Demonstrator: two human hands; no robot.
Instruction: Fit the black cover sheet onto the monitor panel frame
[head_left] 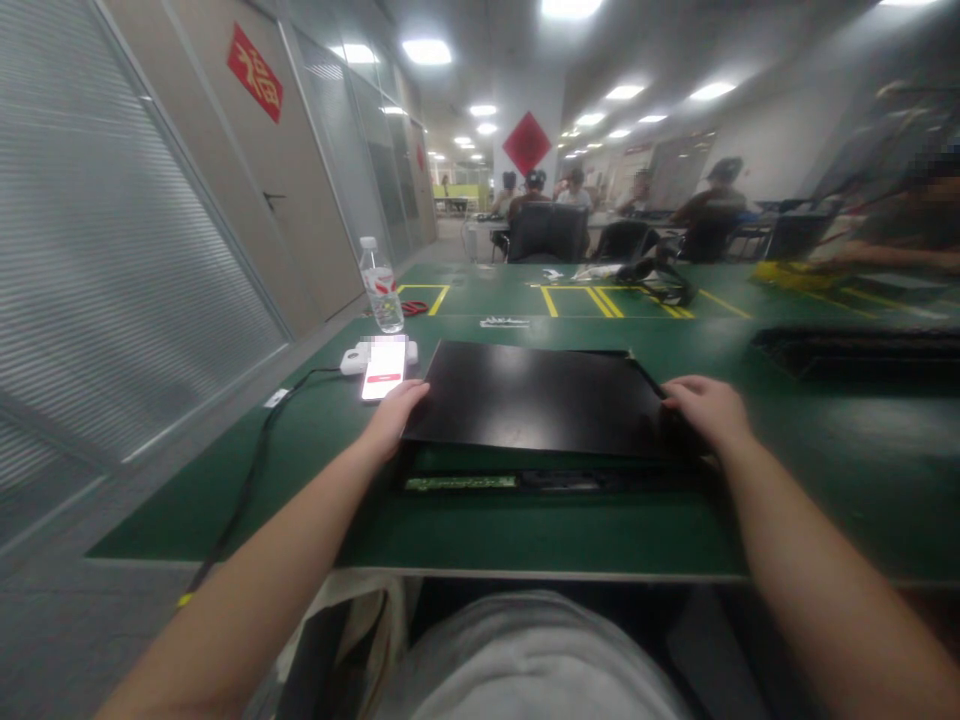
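A glossy black screen panel is held level-ish above the table between my two hands. My left hand grips its left edge, thumb on top. At the right edge, my right hand is closed with its fingertips pinching the panel's rim. Under the panel lies a dark frame, mostly hidden, with a green circuit board strip showing along its near side. Part of the frame's far right corner also shows behind the panel.
A lit phone leans by a white power strip with a black cable. Behind them stand a water bottle and red-handled scissors. On the right lies a blurred black part. A person sits at far right; others work farther back.
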